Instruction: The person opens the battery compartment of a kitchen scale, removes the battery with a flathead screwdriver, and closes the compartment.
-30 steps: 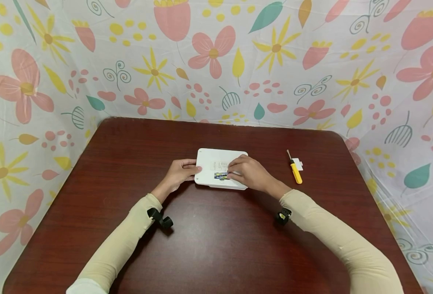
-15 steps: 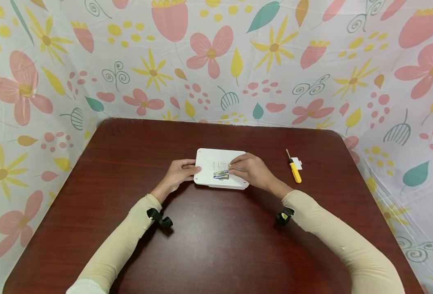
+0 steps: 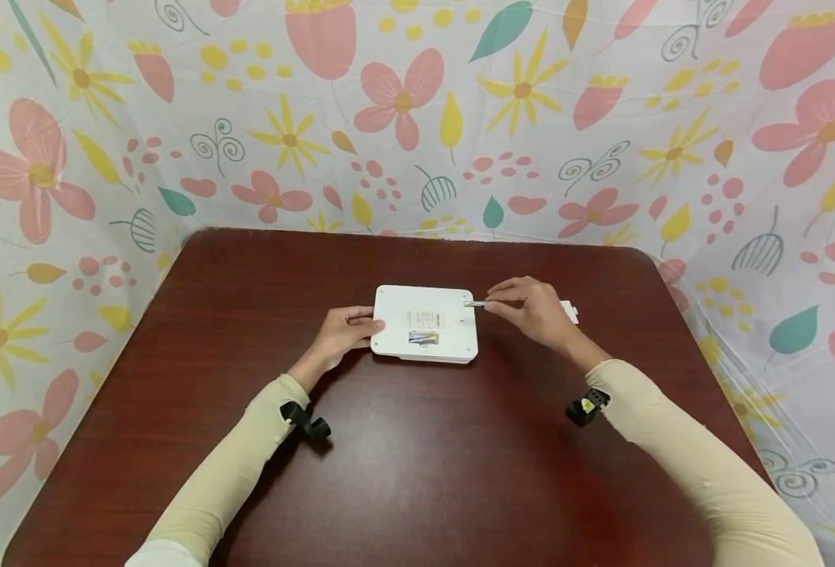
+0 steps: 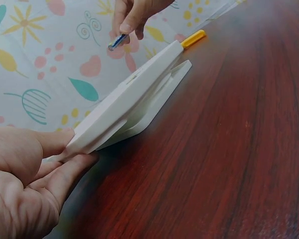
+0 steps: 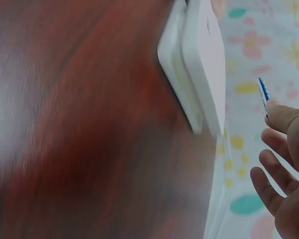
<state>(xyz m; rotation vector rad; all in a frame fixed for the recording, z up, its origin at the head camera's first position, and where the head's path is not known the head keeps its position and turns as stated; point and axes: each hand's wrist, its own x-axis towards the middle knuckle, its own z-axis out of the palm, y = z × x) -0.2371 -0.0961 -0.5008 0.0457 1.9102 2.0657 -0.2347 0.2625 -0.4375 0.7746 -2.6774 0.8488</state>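
A white flat device (image 3: 424,301) with rounded corners lies underside up, a printed label (image 3: 426,319) and an uncovered battery compartment (image 3: 423,338) facing upward. Batteries show inside that compartment. My left hand (image 3: 339,339) grips the device's left edge, thumb on top and fingers beneath, as the left wrist view (image 4: 35,174) also shows. Between thumb and fingertips my right hand (image 3: 534,311) pinches a slim battery (image 3: 474,304), held out over the device's right edge. In the right wrist view, the other fingers (image 5: 279,172) spread away from the battery.
A small white battery cover (image 3: 569,312) lies on the brown table (image 3: 403,449), partly behind my right hand. The yellow screwdriver handle (image 4: 194,39) shows past the device in the left wrist view. A flower-patterned curtain (image 3: 403,157) stands behind the table.
My right hand has drawn away from the compartment to the right, carrying a battery. The left hand keeps its hold on the device. The screwdriver is now hidden in the head view.
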